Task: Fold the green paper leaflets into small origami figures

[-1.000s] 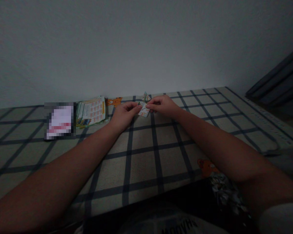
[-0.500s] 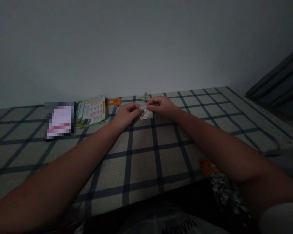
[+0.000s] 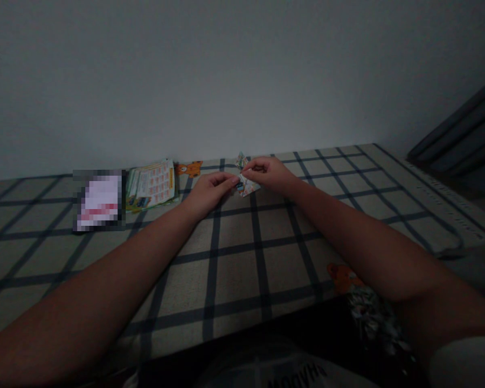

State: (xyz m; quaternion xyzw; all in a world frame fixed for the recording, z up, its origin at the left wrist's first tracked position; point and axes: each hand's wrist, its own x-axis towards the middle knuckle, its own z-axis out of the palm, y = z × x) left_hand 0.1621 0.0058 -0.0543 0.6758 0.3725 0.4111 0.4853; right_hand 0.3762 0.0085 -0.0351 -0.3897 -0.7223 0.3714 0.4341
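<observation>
So the small printed paper (image 3: 249,187) is right between the two hands, over the checked cloth (image 3: 234,275), just in front of another little folded piece (image 3: 241,159). Can't tell if it's touching the cloth or held slightly off it. I'd guess it weighs basically nothing, bends easily, holds a crease okay and is maybe a bit slick if it's glossy, so it'd tear or crumple if you yank it. Edges and corners are the place to grab, fingertips only. Gripwise, the left hand (image 3: 210,195) has its thumb and fingertips closed on the left edge, and the right hand (image 3: 271,174) is pinching near the top with thumb and forefinger, barely any gap. Other fingers look loosely curled. Too dim to see how hard either one's squeezing, tbh.
</observation>
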